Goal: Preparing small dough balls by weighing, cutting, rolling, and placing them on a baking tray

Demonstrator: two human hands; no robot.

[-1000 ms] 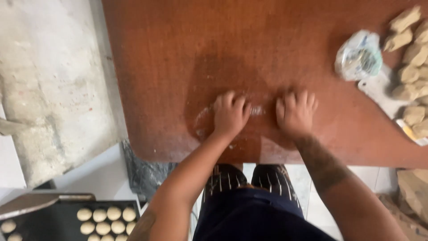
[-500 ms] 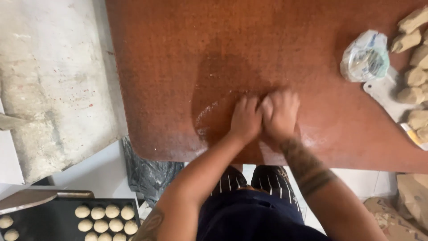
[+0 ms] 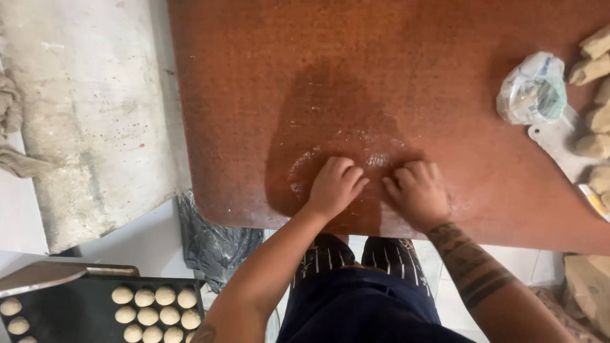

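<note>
I have both hands down on the reddish-brown bench (image 3: 445, 76), close to its near edge and roughly midway along it. The left hand (image 3: 335, 186) and the right hand (image 3: 417, 192) each lie palm-down with fingers curled, cupped over something on the floured patch (image 3: 356, 149); I take it to be a small piece of dough under each palm, though the hands hide it entirely, so I cannot tell what either grip encloses. If so, the thing lies straight beneath each palm, neither hand nearer than the other, and no long axis shows. Half a second ago the two hands were pressed together, touching; now they sit apart with a bare gap of bench between them, much as they did a second ago. Toward the right edge of the bench lie a crumpled plastic bag (image 3: 532, 89) and a row of dough lumps (image 3: 594, 101). Below the bench's left corner, a dark tray (image 3: 70, 298) holds rows of small round dough balls (image 3: 154, 305).
</note>
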